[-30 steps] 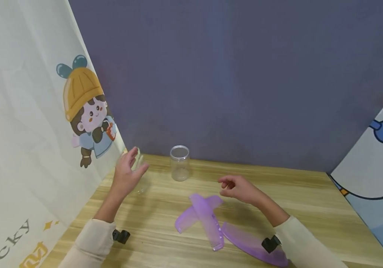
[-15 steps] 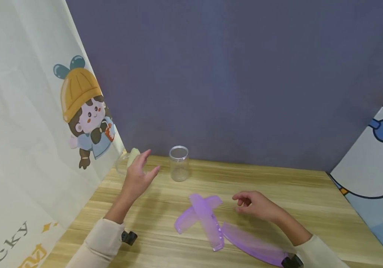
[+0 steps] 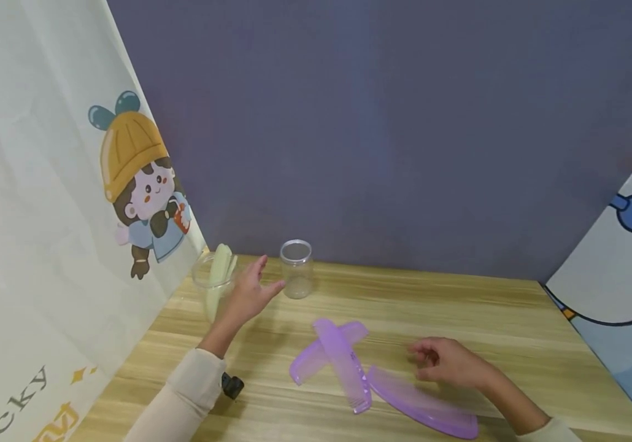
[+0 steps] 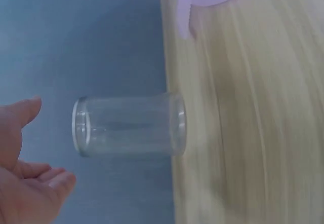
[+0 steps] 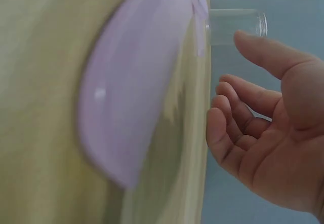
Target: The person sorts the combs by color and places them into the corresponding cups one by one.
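Observation:
My left hand [image 3: 250,293] has its thumb and fingers spread beside a clear jar [image 3: 297,270] standing near the back of the table. In the left wrist view the jar [image 4: 129,126] looks hollow and has nothing inside, with a small gap to my fingertips. My right hand [image 3: 448,363], its fingers loosely curved around nothing, hovers above a purple comb [image 3: 423,405]. Two more purple combs lie crossed: the upper comb [image 3: 343,365] rests over the lower comb [image 3: 306,363]. The right wrist view shows the nearest comb [image 5: 126,87] below my hand.
Behind my left hand stands another clear container [image 3: 199,276] with long pale green pieces [image 3: 218,279] inside, partly hidden by the hand. A dark backdrop [image 3: 382,141] rises at the table's [image 3: 515,331] back edge. A printed sheet [image 3: 34,215] stands on the left.
My left hand has moved right, away from the container with the green pieces and toward the clear jar. My right hand has drawn back toward the lower right. The combs lie as before.

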A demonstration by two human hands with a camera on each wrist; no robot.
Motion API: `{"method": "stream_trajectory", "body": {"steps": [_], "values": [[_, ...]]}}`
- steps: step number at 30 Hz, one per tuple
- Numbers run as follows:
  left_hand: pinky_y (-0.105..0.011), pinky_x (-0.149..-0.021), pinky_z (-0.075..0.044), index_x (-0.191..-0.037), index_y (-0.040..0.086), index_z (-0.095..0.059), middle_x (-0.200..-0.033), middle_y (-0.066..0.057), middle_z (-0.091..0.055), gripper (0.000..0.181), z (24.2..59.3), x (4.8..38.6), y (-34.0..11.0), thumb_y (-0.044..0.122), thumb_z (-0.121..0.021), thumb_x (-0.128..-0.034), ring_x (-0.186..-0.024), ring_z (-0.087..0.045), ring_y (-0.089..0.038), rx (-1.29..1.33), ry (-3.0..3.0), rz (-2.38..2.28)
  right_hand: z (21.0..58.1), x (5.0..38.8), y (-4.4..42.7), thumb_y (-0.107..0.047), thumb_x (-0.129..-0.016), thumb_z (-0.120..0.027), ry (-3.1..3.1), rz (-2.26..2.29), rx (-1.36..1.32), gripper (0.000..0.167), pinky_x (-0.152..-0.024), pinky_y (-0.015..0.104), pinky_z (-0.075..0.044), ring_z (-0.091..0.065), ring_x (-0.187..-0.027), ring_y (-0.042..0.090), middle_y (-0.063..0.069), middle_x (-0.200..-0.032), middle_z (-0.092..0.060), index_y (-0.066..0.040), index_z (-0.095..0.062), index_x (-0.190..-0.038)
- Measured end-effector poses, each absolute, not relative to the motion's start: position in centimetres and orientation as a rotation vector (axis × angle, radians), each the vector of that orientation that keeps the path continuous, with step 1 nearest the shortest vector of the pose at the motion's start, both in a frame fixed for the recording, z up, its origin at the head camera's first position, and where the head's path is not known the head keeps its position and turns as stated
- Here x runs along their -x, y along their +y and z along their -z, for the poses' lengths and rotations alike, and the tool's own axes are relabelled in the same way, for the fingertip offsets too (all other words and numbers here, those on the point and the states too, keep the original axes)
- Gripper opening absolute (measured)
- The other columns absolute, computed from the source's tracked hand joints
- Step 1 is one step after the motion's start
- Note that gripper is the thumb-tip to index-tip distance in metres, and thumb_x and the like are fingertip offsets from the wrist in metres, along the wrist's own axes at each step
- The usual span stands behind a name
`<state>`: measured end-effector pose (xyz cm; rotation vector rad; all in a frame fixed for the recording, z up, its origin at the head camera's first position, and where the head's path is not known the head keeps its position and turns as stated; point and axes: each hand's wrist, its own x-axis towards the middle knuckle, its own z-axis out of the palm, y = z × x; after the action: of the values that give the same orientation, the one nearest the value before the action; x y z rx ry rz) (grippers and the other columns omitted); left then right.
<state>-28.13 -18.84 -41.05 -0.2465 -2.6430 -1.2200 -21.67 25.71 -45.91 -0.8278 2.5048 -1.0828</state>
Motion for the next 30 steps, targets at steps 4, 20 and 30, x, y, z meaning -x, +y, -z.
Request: {"method": "stream_trajectory", "body": {"steps": [4,20,30], "values": [[-0.062,-0.123,-0.028,-0.16,-0.003,-0.018,-0.162,-0.03,-0.028,0.097,41.6,29.1,-18.2,0.039,-0.073,-0.0926,-0.15,-0.03,-0.048,0.167,-2.708,1.258,46.3,20.8,26.8,-0.018,-0.082,-0.082,2.523,1.061,0.846,0.046,-0.068,0.021,-0.054,-0.056,-0.083,0.002,0.004,-0.099,-0.065,0.004,-0.066,-0.119],[-0.061,-0.126,-0.022,-0.162,0.0,-0.016,-0.166,-0.026,-0.021,0.103,42.7,31.7,-16.1,0.045,-0.075,-0.0897,-0.153,-0.023,-0.046,0.115,-2.657,1.308,48.0,18.5,29.9,-0.027,-0.07,-0.091,2.618,0.871,0.869,0.05,-0.074,0.021,-0.052,-0.052,-0.091,-0.003,-0.006,-0.102,-0.061,-0.011,-0.066,-0.111],[-0.061,-0.124,-0.028,-0.159,-0.004,-0.02,-0.162,-0.031,-0.028,0.102,42.9,33.4,-15.0,0.043,-0.077,-0.0884,-0.148,-0.032,-0.049,0.063,-2.616,1.284,48.3,17.1,30.8,-0.032,-0.073,-0.09,2.481,0.941,0.919,0.058,-0.083,0.018,-0.051,-0.051,-0.101,-0.005,-0.004,-0.114,-0.059,-0.014,-0.062,-0.121]]}}
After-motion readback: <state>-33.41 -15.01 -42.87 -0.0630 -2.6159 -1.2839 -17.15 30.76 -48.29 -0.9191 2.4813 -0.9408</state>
